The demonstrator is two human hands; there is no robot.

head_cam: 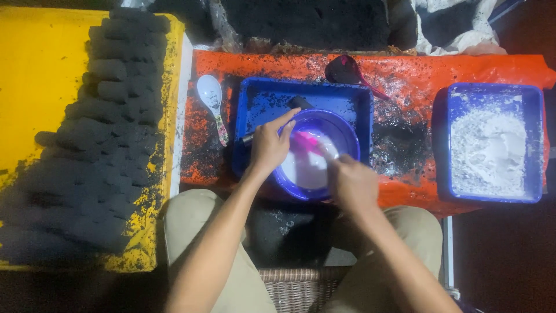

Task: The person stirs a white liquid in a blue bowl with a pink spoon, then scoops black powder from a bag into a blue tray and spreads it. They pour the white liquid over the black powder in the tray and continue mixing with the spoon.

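Left hand [267,145] grips the near-left rim of a purple bowl [341,128] of white liquid, fingers curled over its edge, while the right hand [352,182] is closed around a pink stick [305,141] dipped in it. Around them, largest first: yellow board [35,87] stacked with black lumps [110,110] far left, orange sheet [405,75], blue tray [260,98] under the bowl, blue tray of white powder [492,145] right, white spoon [211,95] left

Two blue trays [262,95] [497,93]; one blue bowl [345,134]; two loose spoons, white [211,93], dark red [346,71]; one yellow board [40,87]; two hands [269,145] [352,184].
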